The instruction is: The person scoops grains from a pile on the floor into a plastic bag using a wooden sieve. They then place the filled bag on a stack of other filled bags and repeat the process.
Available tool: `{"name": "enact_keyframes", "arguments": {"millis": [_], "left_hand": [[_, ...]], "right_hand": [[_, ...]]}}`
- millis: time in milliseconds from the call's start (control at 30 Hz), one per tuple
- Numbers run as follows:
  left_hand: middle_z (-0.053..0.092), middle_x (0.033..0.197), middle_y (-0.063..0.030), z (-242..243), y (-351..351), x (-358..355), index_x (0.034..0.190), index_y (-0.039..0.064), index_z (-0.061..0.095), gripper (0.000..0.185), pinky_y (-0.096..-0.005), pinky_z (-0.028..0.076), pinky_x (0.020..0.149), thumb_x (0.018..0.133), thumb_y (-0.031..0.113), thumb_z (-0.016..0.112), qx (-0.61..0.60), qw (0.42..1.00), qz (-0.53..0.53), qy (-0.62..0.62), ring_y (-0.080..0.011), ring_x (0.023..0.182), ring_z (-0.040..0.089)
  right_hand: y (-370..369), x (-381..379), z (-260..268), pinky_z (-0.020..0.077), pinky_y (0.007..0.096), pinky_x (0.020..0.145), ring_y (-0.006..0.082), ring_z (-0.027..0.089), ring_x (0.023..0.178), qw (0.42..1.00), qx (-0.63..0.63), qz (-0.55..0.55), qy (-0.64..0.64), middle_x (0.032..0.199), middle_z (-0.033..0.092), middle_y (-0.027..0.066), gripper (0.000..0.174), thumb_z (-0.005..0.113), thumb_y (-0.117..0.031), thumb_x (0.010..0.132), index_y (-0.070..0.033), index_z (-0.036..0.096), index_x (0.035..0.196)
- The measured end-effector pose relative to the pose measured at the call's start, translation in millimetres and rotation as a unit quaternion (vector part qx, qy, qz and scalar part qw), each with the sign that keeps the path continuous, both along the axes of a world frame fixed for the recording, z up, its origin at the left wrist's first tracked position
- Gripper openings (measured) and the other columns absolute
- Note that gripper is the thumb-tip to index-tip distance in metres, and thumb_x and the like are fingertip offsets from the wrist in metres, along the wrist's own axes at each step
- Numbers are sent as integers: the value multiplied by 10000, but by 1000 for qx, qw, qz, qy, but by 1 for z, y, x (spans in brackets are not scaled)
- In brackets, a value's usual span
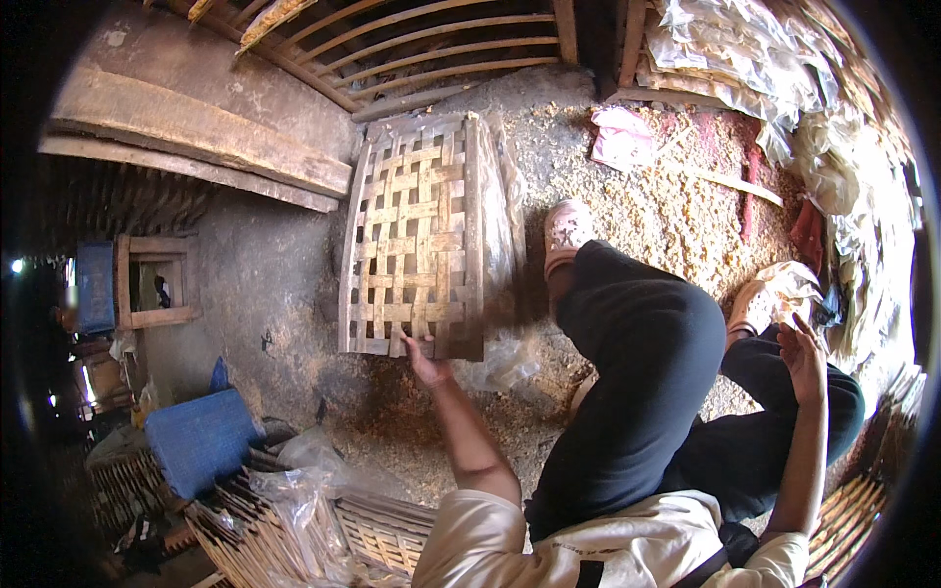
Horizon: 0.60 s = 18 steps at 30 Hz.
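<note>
In front of me, to the left, a woven bamboo tray (pixel 412 228) in a wooden frame leans at the top of a stack with clear plastic sheeting (pixel 500 213) along its right side. My left hand (pixel 428 365) grips the tray's near edge, the fingers hooked at the frame. My right hand (pixel 803 360) is raised above my right leg, fingers loosely bent and apart, with nothing visible in it. Just beyond its fingertips, my right shoe (pixel 757 301) shows with whitish plastic film beside or over it; whether the fingers touch the film is unclear.
Yellowish crumbs (pixel 662 213) cover the floor around a pink bag (pixel 623 138) and a pale strip (pixel 728 182). Plastic-covered stacks (pixel 742 59) stand at right. A slatted wooden rack (pixel 441 37) lies beyond. Left are a concrete wall (pixel 257 272), a blue container (pixel 202 441) and more stacked trays (pixel 382 533).
</note>
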State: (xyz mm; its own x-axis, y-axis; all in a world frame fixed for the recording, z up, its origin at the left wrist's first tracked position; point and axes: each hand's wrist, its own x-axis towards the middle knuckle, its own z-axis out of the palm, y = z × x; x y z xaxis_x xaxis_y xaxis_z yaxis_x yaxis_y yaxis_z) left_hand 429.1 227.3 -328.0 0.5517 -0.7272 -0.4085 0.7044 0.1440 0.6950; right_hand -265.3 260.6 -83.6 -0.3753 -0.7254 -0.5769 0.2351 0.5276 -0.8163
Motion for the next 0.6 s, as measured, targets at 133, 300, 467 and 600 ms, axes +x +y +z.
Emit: {"name": "enact_keyframes", "arguments": {"millis": [133,300,467,600], "left_hand": [[552,1218,-52,83,-4,-22,1530,265,334,691,-373,481,862,925,402,637,47,995,14,-81,-203,998,524],[505,1387,-48,160,-1,-31,1521,151,351,647,-295,449,840,953,352,587,11,984,12,-178,-177,1116,542],[544,1350,-74,206,9,-29,1481,127,409,602,-348,461,834,942,345,564,-45,981,-19,-188,-218,1142,552],[601,1177,-67,243,8,-53,1358,26,517,582,-231,393,586,903,376,611,-52,972,-64,-220,-137,843,554]], "right_hand": [[-30,19,14,514,237,792,134,657,969,997,-59,41,4,1164,668,87,465,567,-264,988,-58,489,1396],[-109,62,23,485,276,892,168,637,1053,986,-111,104,71,1196,655,102,432,501,-259,1013,-54,499,1393],[-195,127,46,385,389,1057,239,472,1318,950,-243,158,115,1504,416,153,663,571,-407,977,-200,292,1542],[-236,154,69,463,350,970,223,530,1192,934,-311,53,169,1410,460,210,749,688,-209,927,-177,266,1545]]}}
